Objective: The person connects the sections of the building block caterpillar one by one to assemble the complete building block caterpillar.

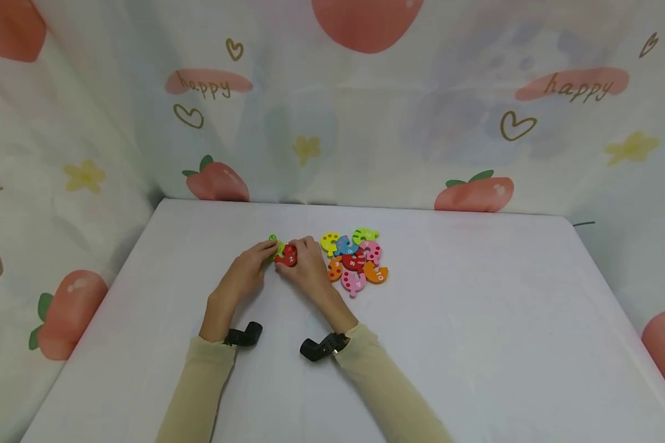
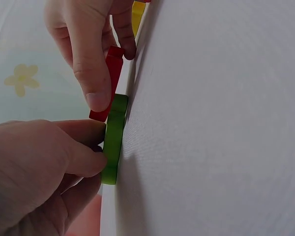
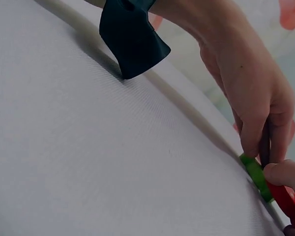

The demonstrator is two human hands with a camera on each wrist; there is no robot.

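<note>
In the head view, my right hand [image 1: 309,264] pinches a red wooden number piece [image 1: 290,256] marked 2 between thumb and fingers. Its near edge, seen from the left wrist, tilts over a green piece [image 2: 114,142] lying flat on the table. At the edge of that green piece, my left hand [image 1: 244,269] holds it with thumb and fingertips. Red and green meet or overlap at the end; whether they interlock cannot be told. The hands partly cover both pieces in the head view.
Right of my hands lies a cluster of several colourful number pieces, among them a red one [image 1: 353,261], a pink one [image 1: 353,282] and an orange one [image 1: 375,273]. They rest on a white-covered table [image 1: 487,326]. A printed curtain [image 1: 366,123] rises behind the far edge.
</note>
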